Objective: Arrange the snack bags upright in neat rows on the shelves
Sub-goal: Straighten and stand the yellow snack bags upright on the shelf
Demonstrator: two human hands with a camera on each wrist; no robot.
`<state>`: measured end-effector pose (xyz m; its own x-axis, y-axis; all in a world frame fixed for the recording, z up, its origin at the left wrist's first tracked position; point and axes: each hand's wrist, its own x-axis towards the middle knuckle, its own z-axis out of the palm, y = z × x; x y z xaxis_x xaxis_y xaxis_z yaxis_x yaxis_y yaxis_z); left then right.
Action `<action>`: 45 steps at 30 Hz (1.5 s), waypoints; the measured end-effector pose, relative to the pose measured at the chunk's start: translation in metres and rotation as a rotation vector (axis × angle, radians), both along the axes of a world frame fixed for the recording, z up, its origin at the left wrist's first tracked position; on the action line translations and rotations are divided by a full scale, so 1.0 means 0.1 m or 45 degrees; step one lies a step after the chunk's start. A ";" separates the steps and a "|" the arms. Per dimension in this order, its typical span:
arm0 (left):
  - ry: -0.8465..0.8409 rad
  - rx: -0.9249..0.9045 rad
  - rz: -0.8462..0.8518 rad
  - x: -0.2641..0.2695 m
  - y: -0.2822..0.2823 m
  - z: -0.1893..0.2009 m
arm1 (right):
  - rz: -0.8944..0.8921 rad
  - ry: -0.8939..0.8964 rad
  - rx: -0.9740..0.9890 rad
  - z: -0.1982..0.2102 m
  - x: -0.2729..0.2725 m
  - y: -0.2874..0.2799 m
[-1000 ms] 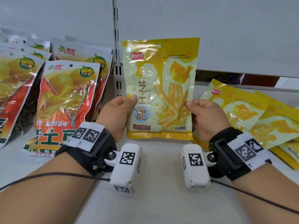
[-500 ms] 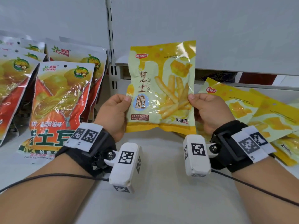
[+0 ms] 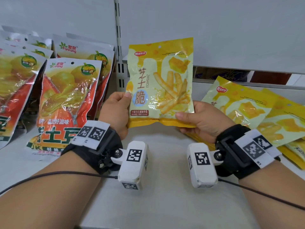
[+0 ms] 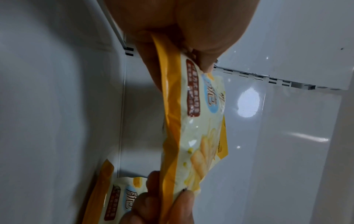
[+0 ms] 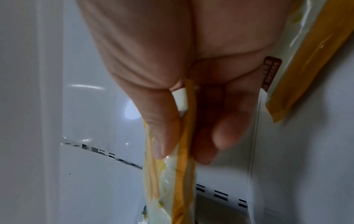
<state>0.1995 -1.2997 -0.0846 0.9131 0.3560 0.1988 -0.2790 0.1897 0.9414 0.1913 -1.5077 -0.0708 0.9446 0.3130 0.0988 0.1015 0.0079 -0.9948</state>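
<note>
Both my hands hold one yellow cheese-stick snack bag [image 3: 160, 83] upright above the white shelf [image 3: 165, 204], its print facing me. My left hand [image 3: 122, 106] pinches its lower left edge, thumb on the front. My right hand [image 3: 186, 119] pinches the bottom right corner, thumb along the orange seam. In the left wrist view the yellow bag [image 4: 193, 121] runs from my left hand [image 4: 184, 57] down to the fingers of the right. In the right wrist view thumb and fingers of my right hand [image 5: 182, 136] clamp the bag's edge [image 5: 184, 181].
Several orange-red Fanrong bags [image 3: 69, 100] stand upright in rows at the left. Several more yellow bags [image 3: 247, 113] lie flat and overlapping at the right. A slotted upright post [image 3: 118, 38] divides the white back panel. Bare shelf lies under my wrists.
The bag has tilted slightly and dropped a little. My right hand slid from the bag's right side down to its bottom right corner. The left hand keeps its hold.
</note>
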 end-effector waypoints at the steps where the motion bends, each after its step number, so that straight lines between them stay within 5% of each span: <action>1: 0.003 -0.010 0.005 0.00 0.00 0.01 | -0.005 -0.008 0.006 0.01 0.00 0.00; 8: 0.109 0.055 -0.442 -0.11 -0.08 -0.04 | -0.247 -0.060 0.107 0.05 0.02 0.01; 13: 0.174 0.209 -0.640 -0.16 -0.22 -0.10 | -0.212 -0.054 0.093 0.03 0.02 0.05; 30: -0.009 0.283 -0.585 -0.19 -0.24 -0.06 | -0.223 0.116 0.320 0.05 0.03 0.10; 36: -0.039 0.372 -0.302 -0.16 -0.19 -0.03 | -0.541 -0.052 0.231 0.09 0.07 -0.01; 41: -0.222 0.838 -0.020 -0.14 -0.18 0.02 | -0.078 0.012 0.189 0.15 -0.08 0.05; 45: -0.389 0.874 -0.107 -0.17 -0.21 0.06 | 0.120 0.071 0.225 0.13 -0.11 0.16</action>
